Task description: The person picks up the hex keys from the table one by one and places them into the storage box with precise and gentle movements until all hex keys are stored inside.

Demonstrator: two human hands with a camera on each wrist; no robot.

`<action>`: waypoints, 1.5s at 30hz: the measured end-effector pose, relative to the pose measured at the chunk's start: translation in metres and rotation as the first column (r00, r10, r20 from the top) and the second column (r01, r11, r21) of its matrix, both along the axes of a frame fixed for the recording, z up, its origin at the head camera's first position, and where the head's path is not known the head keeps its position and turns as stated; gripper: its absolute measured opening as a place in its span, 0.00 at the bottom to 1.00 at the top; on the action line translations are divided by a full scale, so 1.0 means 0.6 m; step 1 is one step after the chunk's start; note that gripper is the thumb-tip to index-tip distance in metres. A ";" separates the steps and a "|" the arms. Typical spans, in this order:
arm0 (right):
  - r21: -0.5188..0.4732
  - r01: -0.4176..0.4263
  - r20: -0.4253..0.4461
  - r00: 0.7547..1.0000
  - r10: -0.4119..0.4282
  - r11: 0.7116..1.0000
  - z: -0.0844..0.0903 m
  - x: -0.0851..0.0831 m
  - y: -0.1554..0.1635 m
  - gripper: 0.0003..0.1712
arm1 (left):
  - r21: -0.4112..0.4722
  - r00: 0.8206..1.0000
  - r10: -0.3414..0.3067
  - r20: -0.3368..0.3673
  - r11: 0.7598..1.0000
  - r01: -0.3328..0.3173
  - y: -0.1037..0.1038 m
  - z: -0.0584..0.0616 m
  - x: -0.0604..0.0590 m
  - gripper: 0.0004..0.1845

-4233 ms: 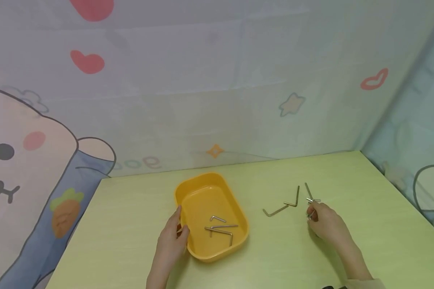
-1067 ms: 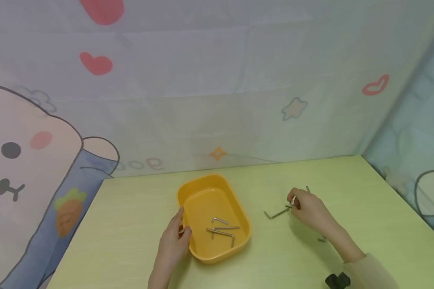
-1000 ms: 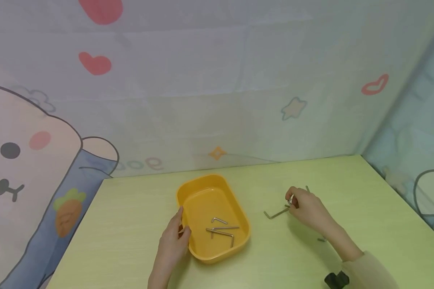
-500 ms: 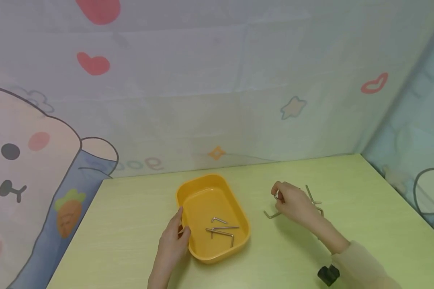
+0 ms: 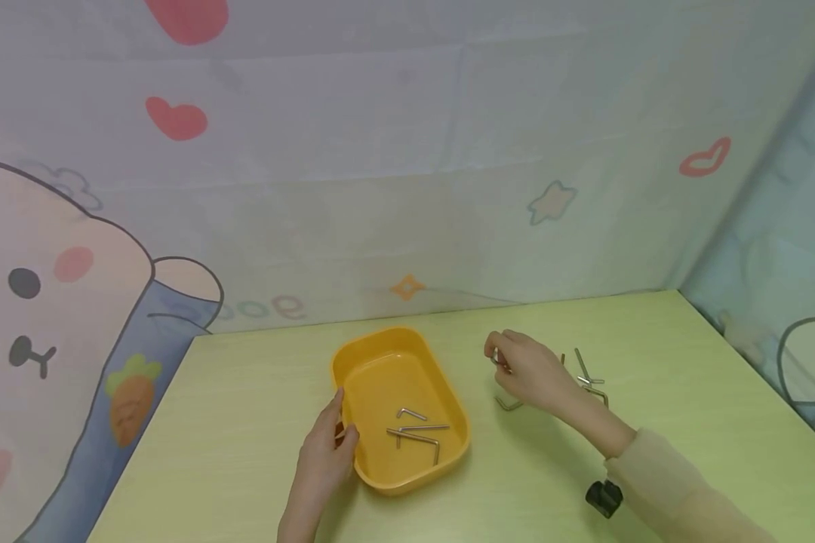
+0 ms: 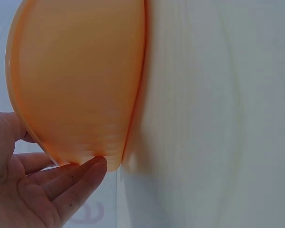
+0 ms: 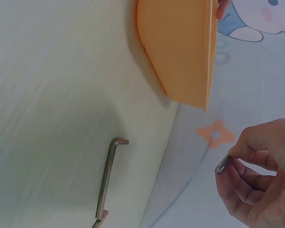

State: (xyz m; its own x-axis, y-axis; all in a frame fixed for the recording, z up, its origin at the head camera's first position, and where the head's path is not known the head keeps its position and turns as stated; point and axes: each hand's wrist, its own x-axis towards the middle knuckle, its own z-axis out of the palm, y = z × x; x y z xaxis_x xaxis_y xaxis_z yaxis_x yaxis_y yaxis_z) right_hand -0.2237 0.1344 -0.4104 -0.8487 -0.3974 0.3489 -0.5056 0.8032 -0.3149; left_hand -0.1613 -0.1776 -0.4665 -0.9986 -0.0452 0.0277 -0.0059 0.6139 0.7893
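My left hand (image 5: pixel 324 456) grips the left side of a yellow plastic tray (image 5: pixel 451 392). In the left wrist view its fingertips lie against the outer wall of the tray (image 6: pixel 80 85), thumb near the rim. Inside the tray are several L-shaped hex keys (image 5: pixel 417 436). Right of the tray, my right hand (image 5: pixel 533 373) is raised over the table. Its thumb and fingertips pinch a hex key (image 7: pixel 223 164), mostly hidden by the fingers, with one metal end showing. Below that hand a hex key (image 7: pixel 107 180) lies on the table.
More hex keys (image 5: pixel 594 392) lie on the pale wood table (image 5: pixel 706 407) behind the right wrist, some crossing. A black device (image 5: pixel 604 498) is by the right sleeve. A printed cloth (image 5: pixel 353 151) hangs along the table's back edge.
My right hand has picked up a hex key from the group at the right and moved left with it, towards the tray. The left hand and tray have stayed in place.
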 end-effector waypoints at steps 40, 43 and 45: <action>0.287 -0.355 0.027 0.931 0.363 0.890 0.030 -0.016 -0.153 0.16 | 0.008 1.000 -0.003 -0.011 1.000 0.003 -0.004 0.002 -0.002 0.32; 0.307 -0.370 0.056 0.927 0.371 0.877 0.025 -0.019 -0.161 0.14 | 0.012 1.000 -0.007 -0.010 1.000 0.007 -0.003 0.002 0.000 0.32; 0.317 -0.380 0.069 0.923 0.379 0.869 0.019 -0.022 -0.166 0.13 | 0.014 1.000 -0.008 -0.008 1.000 0.008 -0.002 0.001 0.000 0.32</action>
State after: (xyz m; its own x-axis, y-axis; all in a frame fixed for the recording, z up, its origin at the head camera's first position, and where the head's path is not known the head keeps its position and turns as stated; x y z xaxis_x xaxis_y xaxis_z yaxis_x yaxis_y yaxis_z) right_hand -0.2366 0.0348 -0.3988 -0.6114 -0.7778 0.1455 -0.7909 0.6070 -0.0782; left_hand -0.1610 -0.1787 -0.4656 -0.9987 -0.0378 0.0350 0.0051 0.6030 0.7977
